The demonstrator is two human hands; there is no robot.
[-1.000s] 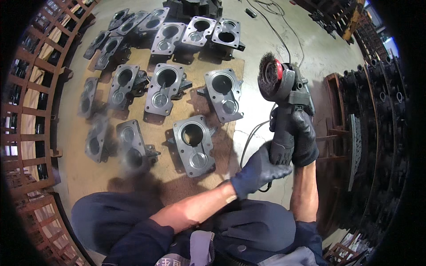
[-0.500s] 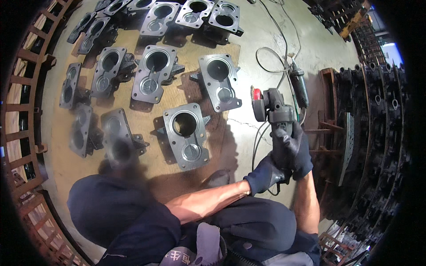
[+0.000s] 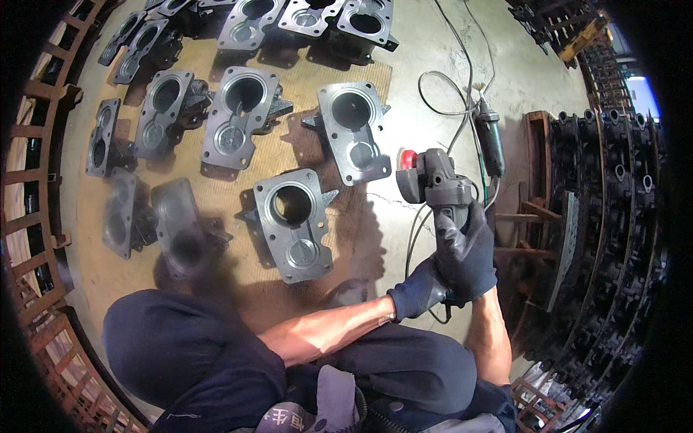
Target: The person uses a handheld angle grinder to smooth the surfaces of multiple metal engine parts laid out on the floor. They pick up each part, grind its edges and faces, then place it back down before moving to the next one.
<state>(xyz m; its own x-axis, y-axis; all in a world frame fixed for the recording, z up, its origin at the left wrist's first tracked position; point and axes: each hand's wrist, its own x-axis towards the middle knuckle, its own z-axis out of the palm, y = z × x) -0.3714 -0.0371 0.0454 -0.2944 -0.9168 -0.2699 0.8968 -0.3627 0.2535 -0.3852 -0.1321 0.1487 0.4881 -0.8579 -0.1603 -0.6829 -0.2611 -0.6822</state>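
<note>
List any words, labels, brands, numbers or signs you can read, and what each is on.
Jacket front: a short row of white characters on a grey panel; not copied here.
Angle grinder: no legible marking.
Nearest metal casting: no legible marking.
Black tool on the floor: nothing large enough to read.

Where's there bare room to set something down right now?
Pale floor shows bare between the top-right casting and the looped cable, and again right of the black tool, beyond the brown frame. The mat has a shadowed gap right of the nearest casting. Crowded: the mat's left side, full of castings, and around the grinder, where cable runs close.
</note>
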